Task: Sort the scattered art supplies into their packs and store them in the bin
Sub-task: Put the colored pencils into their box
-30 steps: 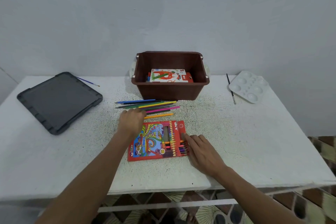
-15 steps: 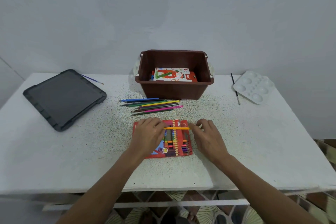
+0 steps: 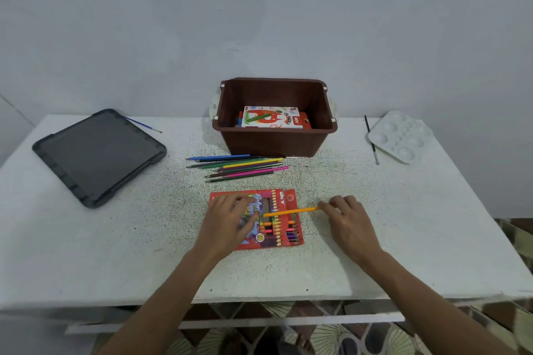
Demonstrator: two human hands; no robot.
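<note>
**Just over the pencil pack (image 3: 288, 199), we held one orange pencil (image 3: 291, 212)**

We worked at a white table (image 3: 375, 225) with a speckled top, pushed against a plain pale wall; patterned floor tiles showed below its front edge. Our right hand (image 3: 346, 219) pinched the orange pencil by its blunt end, and its tip reached across the red pack's open window. Our left hand (image 3: 230, 219) lay on the pack's picture side with fingers spread and nothing in them, though it was blurred. The pack sat flat near the table's front, with several pencils already inside.

Behind it, the loose pencils (image 3: 239, 166) lay in a rough bundle just before the brown bin (image 3: 274, 141). In the bin lay a box (image 3: 271, 118) reading "OIL PASTELS" and "DIY". The pack itself bore "DIY" and a yellow "18".

To the left sat a dark grey tablet (image 3: 98, 153) with a blue brush (image 3: 142, 124) at its far corner. To the right lay a white palette (image 3: 401, 135), with a black brush (image 3: 371, 138) beside it.
</note>
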